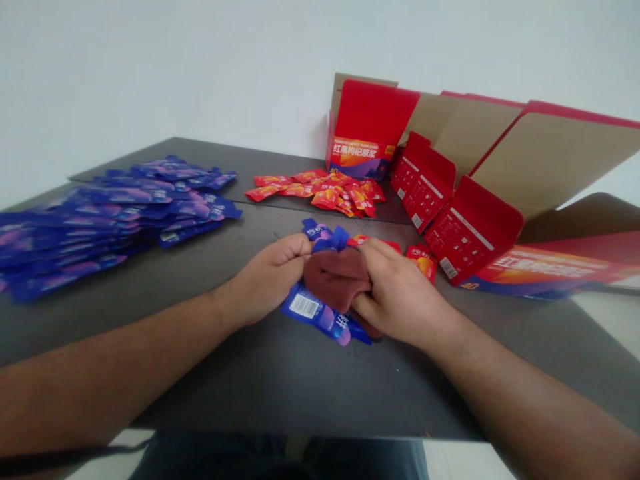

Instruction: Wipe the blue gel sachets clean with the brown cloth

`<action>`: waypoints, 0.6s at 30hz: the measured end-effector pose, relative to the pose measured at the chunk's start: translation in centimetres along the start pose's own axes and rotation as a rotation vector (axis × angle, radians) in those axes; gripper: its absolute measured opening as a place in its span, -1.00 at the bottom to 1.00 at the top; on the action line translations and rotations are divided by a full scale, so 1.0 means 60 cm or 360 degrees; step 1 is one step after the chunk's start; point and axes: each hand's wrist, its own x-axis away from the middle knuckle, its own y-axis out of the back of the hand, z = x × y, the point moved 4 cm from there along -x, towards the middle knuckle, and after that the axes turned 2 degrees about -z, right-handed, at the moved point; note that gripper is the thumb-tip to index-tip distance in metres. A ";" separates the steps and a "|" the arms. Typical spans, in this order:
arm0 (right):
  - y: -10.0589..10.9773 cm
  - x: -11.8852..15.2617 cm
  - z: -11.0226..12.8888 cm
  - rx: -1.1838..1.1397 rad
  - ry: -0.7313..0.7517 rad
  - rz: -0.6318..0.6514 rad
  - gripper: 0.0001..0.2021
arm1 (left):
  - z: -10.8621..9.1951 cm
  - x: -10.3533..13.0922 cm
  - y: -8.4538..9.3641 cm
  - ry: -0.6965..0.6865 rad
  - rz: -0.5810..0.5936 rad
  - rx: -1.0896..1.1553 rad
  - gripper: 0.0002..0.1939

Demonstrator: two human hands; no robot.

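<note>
At the middle of the dark table, a brown cloth [336, 277] is bunched between my two hands. My right hand [400, 293] is closed round the cloth's right side. My left hand [273, 277] is closed in a pinch at the cloth's left edge, by the top of a blue sachet; what its fingertips hold is hidden. Blue sachets [325, 319] lie beneath and in front of the cloth, one showing a white barcode label. Another blue sachet [317, 231] shows just behind my hands. Red sachets [421, 261] are partly visible beyond my right hand.
A large heap of blue sachets [115, 213] covers the table's left side. Red sachets [325, 189] are piled at the back middle. Open red cartons [367, 150] with raised flaps stand along the back and right of the table [240, 387].
</note>
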 end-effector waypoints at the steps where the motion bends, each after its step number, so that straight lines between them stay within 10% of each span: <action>1: -0.004 0.001 0.005 -0.0038 0.0069 0.0062 -0.87 | -0.001 0.000 0.000 -0.0022 0.0004 -0.0029 -0.75; 8: 0.003 0.001 -0.007 0.0108 -0.0111 -0.0130 -0.88 | 0.004 -0.003 0.002 0.0030 -0.0052 0.0007 -0.76; 14: -0.013 0.008 0.013 -0.0027 0.0139 0.0086 -0.84 | 0.000 -0.006 0.004 -0.0097 -0.0019 -0.0133 -0.76; 18: 0.003 0.002 -0.024 0.0118 -0.0182 -0.0266 -0.85 | -0.007 -0.009 0.013 -0.0128 -0.0061 -0.0177 -0.78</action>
